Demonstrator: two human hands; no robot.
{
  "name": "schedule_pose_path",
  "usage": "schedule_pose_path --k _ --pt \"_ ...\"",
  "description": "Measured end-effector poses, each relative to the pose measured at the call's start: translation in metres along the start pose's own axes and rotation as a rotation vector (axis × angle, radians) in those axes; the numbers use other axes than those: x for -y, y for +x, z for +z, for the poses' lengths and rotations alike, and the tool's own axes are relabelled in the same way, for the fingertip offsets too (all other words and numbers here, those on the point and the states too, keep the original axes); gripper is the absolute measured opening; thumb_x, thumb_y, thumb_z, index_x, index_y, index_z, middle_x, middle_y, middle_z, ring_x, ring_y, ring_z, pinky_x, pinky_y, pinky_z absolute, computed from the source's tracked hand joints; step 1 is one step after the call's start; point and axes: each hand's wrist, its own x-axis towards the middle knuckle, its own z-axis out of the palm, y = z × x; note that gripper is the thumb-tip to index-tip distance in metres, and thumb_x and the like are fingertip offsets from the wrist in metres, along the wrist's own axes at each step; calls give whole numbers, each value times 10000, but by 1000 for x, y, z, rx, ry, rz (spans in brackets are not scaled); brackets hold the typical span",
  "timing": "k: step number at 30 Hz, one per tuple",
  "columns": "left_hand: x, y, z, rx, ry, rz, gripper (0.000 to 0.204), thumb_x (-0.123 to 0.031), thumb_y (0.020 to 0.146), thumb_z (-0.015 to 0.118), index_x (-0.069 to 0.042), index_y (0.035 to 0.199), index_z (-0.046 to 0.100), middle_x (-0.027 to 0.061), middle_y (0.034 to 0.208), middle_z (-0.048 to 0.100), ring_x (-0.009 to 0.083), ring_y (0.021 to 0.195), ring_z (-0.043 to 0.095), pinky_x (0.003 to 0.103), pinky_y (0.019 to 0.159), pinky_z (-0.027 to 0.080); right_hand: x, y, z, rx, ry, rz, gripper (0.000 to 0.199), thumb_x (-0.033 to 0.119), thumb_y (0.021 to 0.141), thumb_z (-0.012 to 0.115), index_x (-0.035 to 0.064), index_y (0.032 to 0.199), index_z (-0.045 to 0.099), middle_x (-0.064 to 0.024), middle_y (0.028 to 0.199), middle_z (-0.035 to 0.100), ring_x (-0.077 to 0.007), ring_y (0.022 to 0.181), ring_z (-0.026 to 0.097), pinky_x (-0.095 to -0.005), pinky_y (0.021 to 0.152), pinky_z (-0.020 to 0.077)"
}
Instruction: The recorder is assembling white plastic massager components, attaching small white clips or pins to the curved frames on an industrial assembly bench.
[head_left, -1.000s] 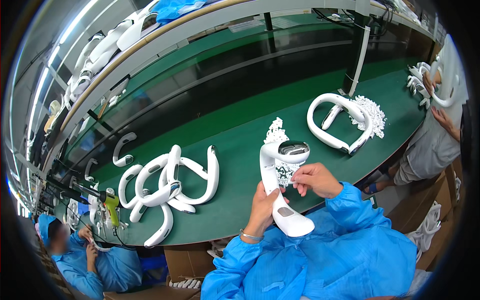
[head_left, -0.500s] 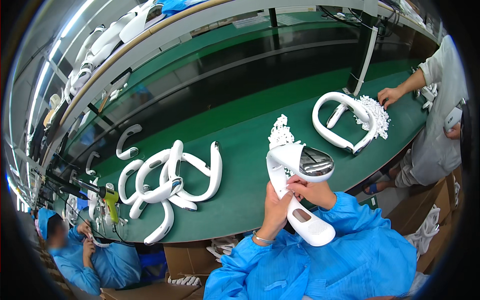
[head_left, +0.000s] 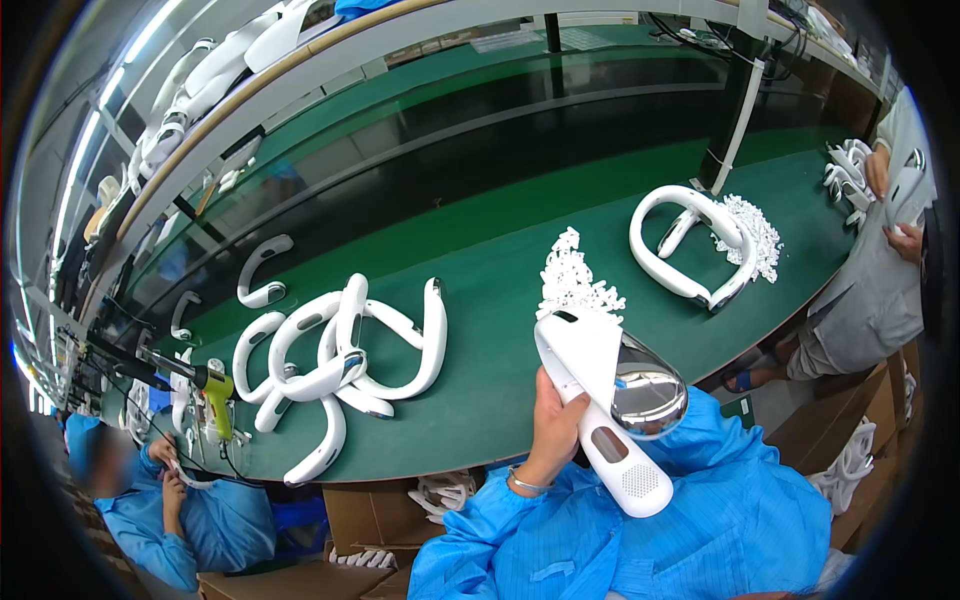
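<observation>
My left hand [head_left: 555, 425] is wrapped round a white curved neck fan [head_left: 597, 385], its thumb pressed on the band. One arm of the fan points down toward me, with a dark oval window and a patch of small holes. Its other arm ends in a shiny chrome-like cap [head_left: 650, 390]. My right hand is hidden behind that cap; only its blue sleeve shows. Just beyond the fan, a heap of small white parts [head_left: 572, 282] lies on the green bench [head_left: 480, 410].
Several white neck bands [head_left: 335, 380] lie tangled at left, near a yellow-green power tool [head_left: 217, 405]. Another band [head_left: 650, 262] rests by a second heap of parts [head_left: 755, 240]. A co-worker in blue [head_left: 210, 530] sits left; another in grey [head_left: 865, 270] stands right. Cardboard boxes [head_left: 375, 510] sit below.
The fan has turned in my left hand, its shiny cap swinging down and right. My right hand has gone from the band to behind the cap. The right co-worker's hand has left the parts heap.
</observation>
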Motion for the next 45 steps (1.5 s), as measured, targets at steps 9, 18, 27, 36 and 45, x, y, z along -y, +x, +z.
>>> schedule_pose_path --k 9,18,27,36,45 --pt "-5 -9 -23 43 -1 -213 375 -138 926 491 -24 1263 374 145 1032 564 209 854 622 327 675 549 24 23 -3 12 120 151 559 -68 746 653 25 1273 488 -90 867 627 -147 745 624 -266 673 530" --pt "-27 0 -8 -1 -58 -222 473 -63 909 460 -97 1313 216 165 1036 537 238 741 651 339 543 586 20 34 -5 27 317 220 560 -101 763 605 15 1295 473 -83 867 565 -131 762 599 -242 648 518" --pt "-12 3 -15 -162 127 -152 187 -84 894 549 -28 1071 573 83 899 650 143 640 633 252 517 508 0 33 -3 -7 1068 673 325 -23 816 607 -22 1137 562 -107 937 610 -189 810 659 -263 701 564" --pt "11 8 -38 -129 347 206 252 -118 921 543 17 1134 530 113 940 633 161 681 642 271 576 534 0 31 3 -70 1299 721 123 -20 838 582 -6 959 595 -114 925 616 -212 824 651 -275 680 579" --pt "3 9 -30 -232 567 198 380 -69 748 705 -11 1095 560 87 990 645 163 918 612 289 799 475 4 31 17 -173 1092 651 97 -40 809 610 -21 903 628 -97 876 630 -141 703 604 -247 621 515"
